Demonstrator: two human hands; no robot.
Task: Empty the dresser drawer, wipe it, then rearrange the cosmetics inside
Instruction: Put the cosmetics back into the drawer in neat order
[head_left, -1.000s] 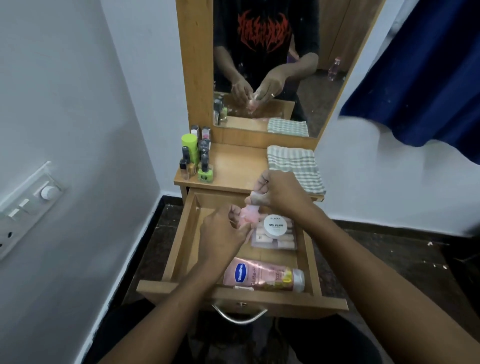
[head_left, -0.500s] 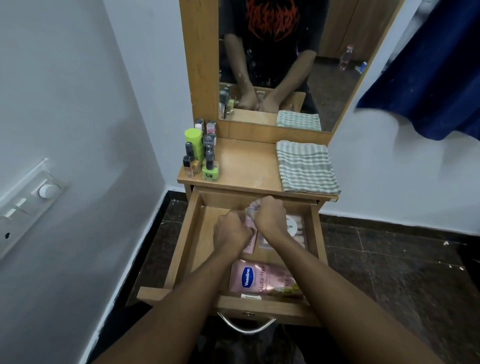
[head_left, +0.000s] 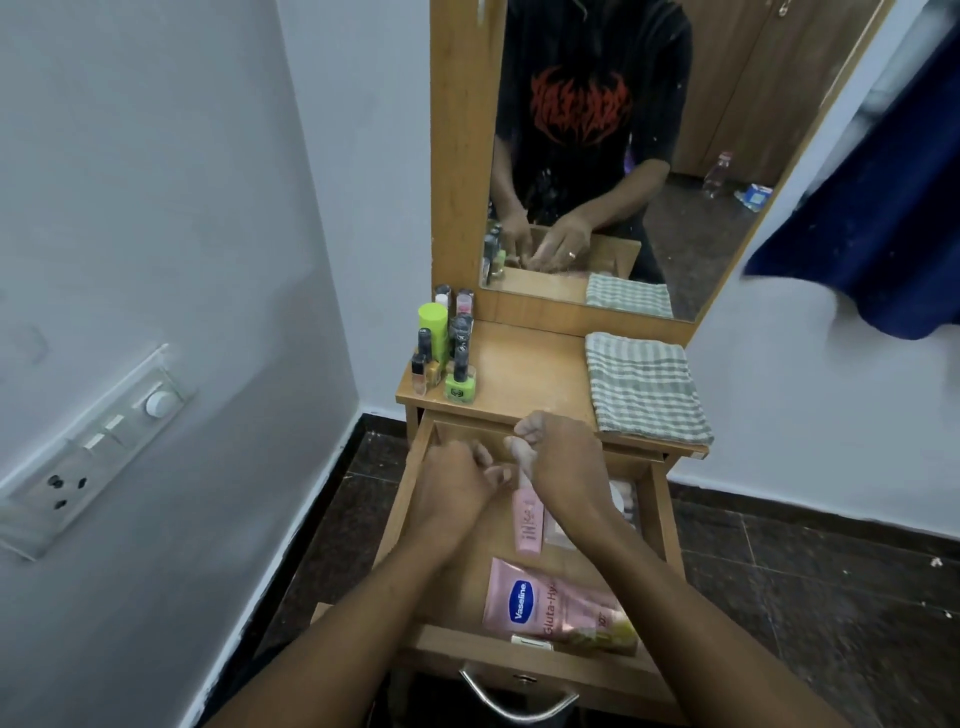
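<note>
both hands are down in the open drawer (head_left: 402, 525) now, close together at the back. the left hand (head_left: 457, 488) is curled, fingers bent inward beside the top of a slim pink tube (head_left: 529, 525), which lies lengthways mid-drawer; whether it actually pinches the tube i cannot tell. the right hand (head_left: 563, 462) is bunched into a loose fist just above the tube's far end, and what it holds, if anything, is hidden. in the front of the drawer a pink lotion bottle (head_left: 550, 608) lies flat on its side, and a clear box (head_left: 626, 501) peeks out under the right wrist. up top, a cluster of nail polish bottles (head_left: 447, 358) stands at the left corner and a folded striped cloth (head_left: 644, 387) waits on the right. this looks like the arranging stage, so the tidy play is to lay the tube straight alongside the box, label up, leaving the left half free for those bottles. the drawer's back right corner is covered by the arm, and the tube's cap is lost behind the fingers.
</note>
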